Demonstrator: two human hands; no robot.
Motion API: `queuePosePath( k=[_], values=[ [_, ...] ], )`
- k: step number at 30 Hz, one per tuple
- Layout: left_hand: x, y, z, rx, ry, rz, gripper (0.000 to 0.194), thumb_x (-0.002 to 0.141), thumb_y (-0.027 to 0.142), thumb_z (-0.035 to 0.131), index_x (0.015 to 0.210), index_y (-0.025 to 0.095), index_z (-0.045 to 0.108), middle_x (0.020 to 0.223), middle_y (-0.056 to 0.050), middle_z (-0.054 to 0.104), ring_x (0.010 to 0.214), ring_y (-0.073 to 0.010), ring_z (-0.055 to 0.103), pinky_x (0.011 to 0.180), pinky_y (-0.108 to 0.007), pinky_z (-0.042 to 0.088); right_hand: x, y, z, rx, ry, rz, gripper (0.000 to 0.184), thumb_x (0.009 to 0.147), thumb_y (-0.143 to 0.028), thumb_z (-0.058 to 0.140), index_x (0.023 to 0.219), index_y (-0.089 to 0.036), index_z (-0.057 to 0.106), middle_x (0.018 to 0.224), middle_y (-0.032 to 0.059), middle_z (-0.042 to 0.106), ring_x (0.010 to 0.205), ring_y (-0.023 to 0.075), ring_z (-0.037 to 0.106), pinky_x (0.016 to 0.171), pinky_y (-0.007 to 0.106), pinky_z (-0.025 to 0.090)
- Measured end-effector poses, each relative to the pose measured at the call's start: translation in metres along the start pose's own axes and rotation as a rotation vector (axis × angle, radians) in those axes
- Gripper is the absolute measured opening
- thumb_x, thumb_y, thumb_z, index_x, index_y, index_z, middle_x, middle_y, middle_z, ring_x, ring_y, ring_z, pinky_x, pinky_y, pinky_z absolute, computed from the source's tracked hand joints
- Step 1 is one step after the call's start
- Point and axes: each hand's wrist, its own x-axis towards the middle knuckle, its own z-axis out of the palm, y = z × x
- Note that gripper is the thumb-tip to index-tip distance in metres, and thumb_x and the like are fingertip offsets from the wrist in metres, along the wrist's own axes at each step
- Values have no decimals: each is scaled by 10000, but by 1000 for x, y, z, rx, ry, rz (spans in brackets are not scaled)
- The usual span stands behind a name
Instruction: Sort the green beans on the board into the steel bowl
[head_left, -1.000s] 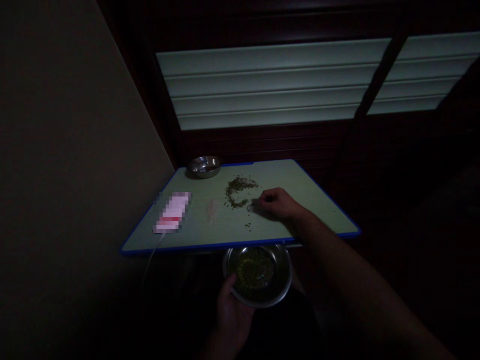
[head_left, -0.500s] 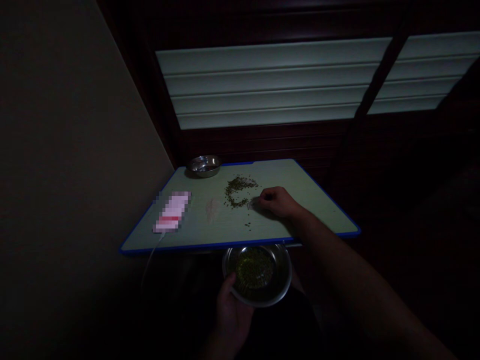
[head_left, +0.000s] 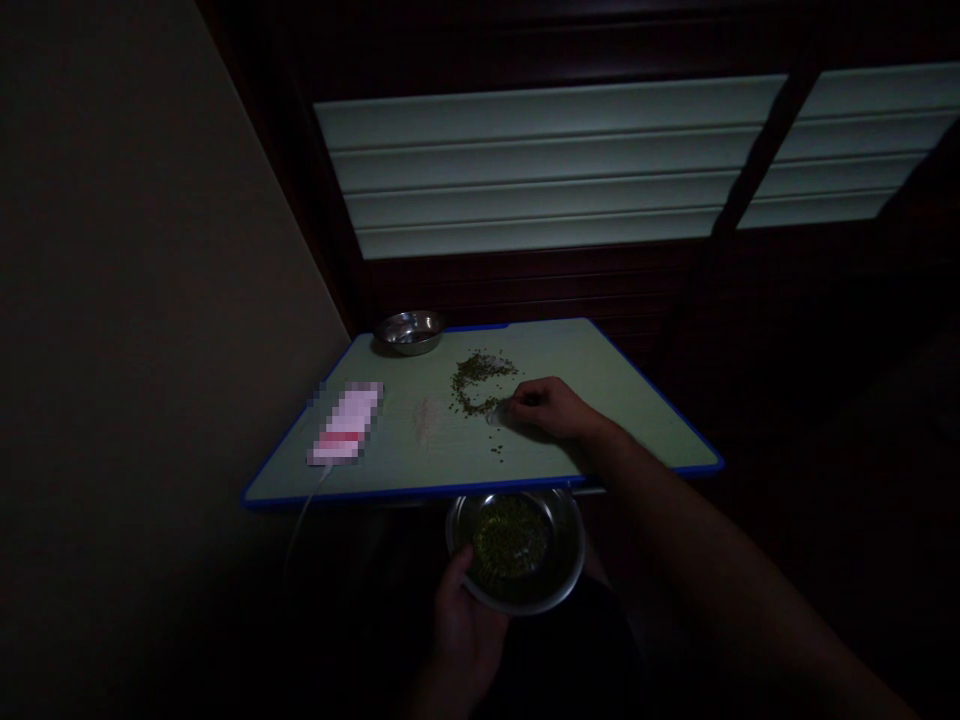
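Note:
My left hand grips the rim of a metal bowl, thumb over the edge, just below the table's front edge. Small green beans, probably mung beans, cover the bowl's bottom. On the table my right hand is closed in a pinch on a small clear spoon-like piece; its exact kind is hard to see in the dim light. That piece touches the near edge of a scattered pile of green beans. Some pale grains show at the pile's far right side.
A light green table with a blue rim carries everything. At its far left corner stands a smaller metal bowl. A phone with a white cable lies at left, beside a thin patch of pale grains.
My right hand has shifted slightly left, bringing the clear piece against the near edge of the bean pile. The left hand and its bowl stay in place.

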Motion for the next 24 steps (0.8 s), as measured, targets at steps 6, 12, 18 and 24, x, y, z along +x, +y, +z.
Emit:
queuePosePath(
  k=[6, 12, 18, 24],
  values=[
    [-1, 0, 1, 15, -5, 10, 237, 888, 249, 524, 936, 187, 748, 901, -64, 788, 925, -236, 717, 961, -452, 507, -5, -9, 3, 88, -123, 86, 223, 658, -358, 711, 681, -143, 654, 636, 15, 611, 599, 118, 497, 577, 264, 402],
    [-5, 1, 5, 12, 6, 10, 248, 901, 237, 500, 928, 181, 740, 905, -64, 789, 910, -230, 722, 956, -450, 514, 0, -2, -11, -52, 252, 109, 151, 664, -306, 602, 614, -164, 593, 585, 0, 553, 565, 122, 459, 554, 270, 365],
    [-2, 0, 2, 13, 8, 22, 233, 890, 226, 521, 972, 176, 734, 902, -68, 789, 918, -238, 722, 946, -453, 519, 1, 6, -20, -164, 283, 135, 141, 656, -294, 555, 606, -168, 595, 576, -12, 546, 570, 123, 464, 567, 263, 362],
    [-3, 1, 5, 13, 7, 11, 258, 886, 220, 515, 1035, 197, 724, 896, -60, 787, 911, -232, 722, 947, -450, 516, 0, 8, -16, -231, 251, 65, 163, 712, -299, 583, 670, -155, 645, 631, 13, 610, 606, 133, 504, 589, 263, 381]
  ],
)
